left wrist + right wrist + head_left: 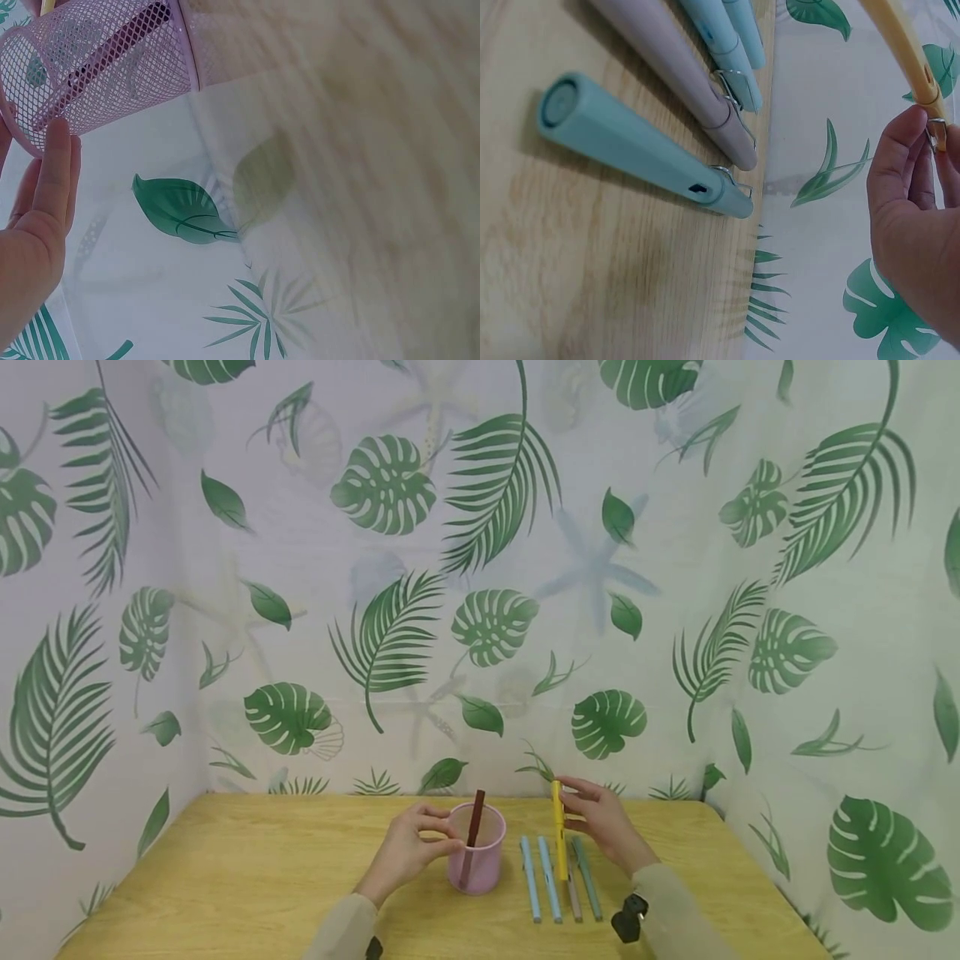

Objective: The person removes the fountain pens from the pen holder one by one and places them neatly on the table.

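Observation:
My left hand (408,852) holds a pink mesh pen cup (487,867) by its rim, thumb at the near side and fingers at the far side. A dark red pen (476,818) leans inside the cup, its upper end above the rim. To the right, my right hand (602,822) pinches a yellow pen (559,831) near its top end, by the clip. That pen is held upright above the row on the table: two light blue pens, a taupe pen (679,71) and a grey-green pen (641,146). In the right wrist view the yellow pen's far end is cut off.
The light wooden table (247,877) ends at the back against a white curtain (487,552) printed with green leaves. More of this curtain hangs at both sides. The left light blue pen (530,878) lies closest to the cup.

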Available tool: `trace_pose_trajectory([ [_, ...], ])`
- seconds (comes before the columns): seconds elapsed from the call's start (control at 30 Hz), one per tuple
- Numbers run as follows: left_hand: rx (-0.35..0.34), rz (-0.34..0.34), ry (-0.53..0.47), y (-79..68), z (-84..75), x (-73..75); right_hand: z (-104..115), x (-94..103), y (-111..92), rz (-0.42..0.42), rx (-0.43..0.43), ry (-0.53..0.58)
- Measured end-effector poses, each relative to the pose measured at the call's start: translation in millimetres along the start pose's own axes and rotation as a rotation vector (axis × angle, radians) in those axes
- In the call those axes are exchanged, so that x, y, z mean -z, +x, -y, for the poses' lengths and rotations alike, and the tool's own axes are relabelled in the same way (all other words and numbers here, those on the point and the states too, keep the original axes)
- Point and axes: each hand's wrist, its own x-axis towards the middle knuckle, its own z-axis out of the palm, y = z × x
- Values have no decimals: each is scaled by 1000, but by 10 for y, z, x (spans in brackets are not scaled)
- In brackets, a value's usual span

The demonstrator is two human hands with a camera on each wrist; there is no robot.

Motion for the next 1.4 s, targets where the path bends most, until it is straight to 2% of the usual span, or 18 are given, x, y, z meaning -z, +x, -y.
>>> trace_pose_trajectory([
  [0.47, 1, 9, -15, 8, 10, 8, -12, 45, 6, -14, -30, -16],
  [0.97, 2, 13, -23, 7, 35, 12, -39, 143, -28, 12, -82, -88],
  [1.17, 5, 11, -19, 1, 30, 5, -108, 236, -28, 22, -82, -105],
  [1.4, 2, 4, -38, -5, 8, 12, -153, 346, -6, 2, -120, -107],
])
